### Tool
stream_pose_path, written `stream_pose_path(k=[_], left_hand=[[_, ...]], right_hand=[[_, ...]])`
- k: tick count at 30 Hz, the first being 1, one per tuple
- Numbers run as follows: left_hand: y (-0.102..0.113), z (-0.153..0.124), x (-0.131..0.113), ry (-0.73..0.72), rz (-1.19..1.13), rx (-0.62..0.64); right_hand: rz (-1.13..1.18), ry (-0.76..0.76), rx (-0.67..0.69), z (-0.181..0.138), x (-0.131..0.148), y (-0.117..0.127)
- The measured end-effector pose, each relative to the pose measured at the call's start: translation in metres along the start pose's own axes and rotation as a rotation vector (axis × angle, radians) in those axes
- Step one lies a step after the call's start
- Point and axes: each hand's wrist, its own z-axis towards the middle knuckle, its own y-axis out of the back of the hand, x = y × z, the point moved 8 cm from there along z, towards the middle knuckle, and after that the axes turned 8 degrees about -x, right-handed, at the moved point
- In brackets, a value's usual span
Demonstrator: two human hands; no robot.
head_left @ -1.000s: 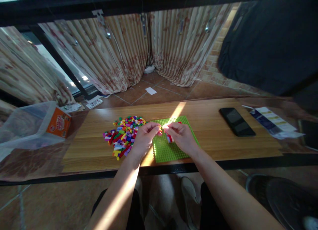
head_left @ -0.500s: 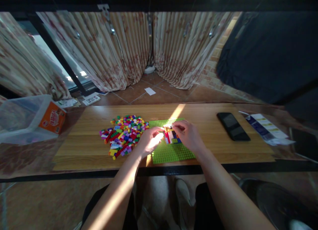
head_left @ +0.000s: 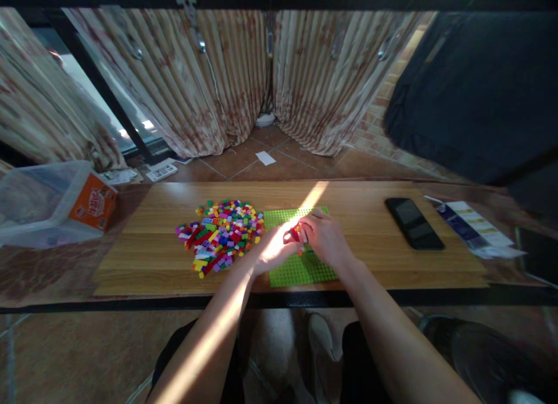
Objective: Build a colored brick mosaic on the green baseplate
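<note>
A green studded baseplate [head_left: 300, 271] lies on the wooden table [head_left: 366, 258] in front of me. My left hand [head_left: 272, 250] and my right hand [head_left: 325, 238] meet over the plate, both with fingers closed. Between their fingertips shows a small red brick [head_left: 294, 234], part of a little multicoloured build that the hands mostly hide. A heap of loose coloured bricks [head_left: 220, 234] lies just left of the plate, beside my left hand.
A black phone [head_left: 414, 222] and a printed leaflet [head_left: 477, 226] lie at the right of the table. A clear plastic box [head_left: 41, 203] with an orange label stands at the far left. Curtains hang behind, above a tiled floor.
Both hands have dropped from above the plate's far edge to its middle and closed in over the small build. The striped stack seen half a second ago is now mostly covered.
</note>
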Motion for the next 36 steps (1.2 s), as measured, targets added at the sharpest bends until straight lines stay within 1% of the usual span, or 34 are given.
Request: stream_pose_path(k=[3, 5, 11, 17, 23, 27, 36], left_hand=[[-0.002, 0.001, 0.003, 0.073, -0.012, -0.011], [-0.004, 0.001, 0.003, 0.096, -0.021, -0.015], [-0.003, -0.001, -0.002, 0.086, -0.019, -0.024], [-0.003, 0.002, 0.005, 0.061, -0.018, -0.010], [-0.004, 0.004, 0.008, 0.048, -0.031, -0.018], [-0.004, 0.006, 0.013, 0.060, -0.032, -0.005], [-0.005, 0.007, 0.022, 0.076, -0.013, -0.001]], right_hand=[[0.046, -0.011, -0.023, 0.000, -0.002, 0.000], [0.090, -0.034, -0.039, 0.001, -0.003, 0.001], [0.187, -0.090, -0.078, 0.002, -0.005, 0.006], [0.183, -0.124, -0.126, 0.004, -0.007, 0.007], [0.190, -0.141, -0.095, 0.004, -0.007, 0.007], [0.160, -0.152, -0.097, 0.003, -0.008, 0.009], [0.151, -0.110, -0.119, 0.003, -0.004, 0.007]])
